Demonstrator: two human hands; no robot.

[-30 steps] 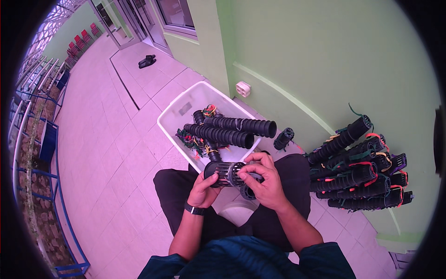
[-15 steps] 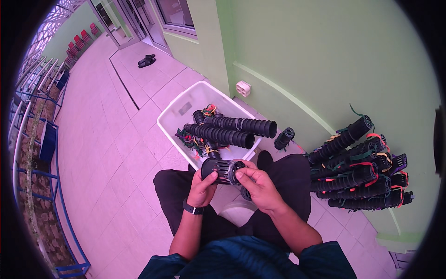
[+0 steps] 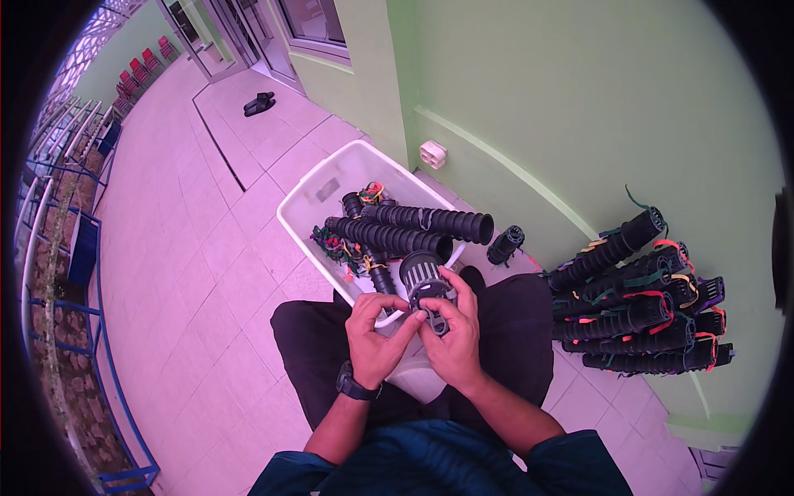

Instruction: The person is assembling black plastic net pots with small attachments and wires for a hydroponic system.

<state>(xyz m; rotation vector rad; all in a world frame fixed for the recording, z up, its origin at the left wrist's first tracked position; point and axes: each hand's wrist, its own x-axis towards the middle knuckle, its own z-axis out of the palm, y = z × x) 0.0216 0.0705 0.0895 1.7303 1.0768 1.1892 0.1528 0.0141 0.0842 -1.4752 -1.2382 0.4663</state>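
Observation:
Over the near end of the white tub, a black slotted plastic net pot (image 3: 423, 271) is tilted with its wide end away from me. My right hand (image 3: 451, 335) grips it, fingers along its right side and thumb at the near end. My left hand (image 3: 379, 335) is closed in a pinch at that same end, its thumb tip meeting the right thumb; whatever lies between those fingertips is too small to make out. Just beyond, the white tub (image 3: 299, 178) holds stacked black ribbed tubes (image 3: 389, 237) and tangled coloured strips (image 3: 333, 248).
To my right, several black ribbed tubes (image 3: 628, 322) with coloured strips are piled against the green wall (image 3: 562, 107). One short black pot (image 3: 505, 245) stands between tub and wall. Black sandals (image 3: 260, 104) lie farther off on the tiles. A blue-framed railing (image 3: 101, 331) runs along the left.
The net pot has turned from lying sideways to pointing away from me. My left hand has left its wide end and come to the near end; my right hand now holds it.

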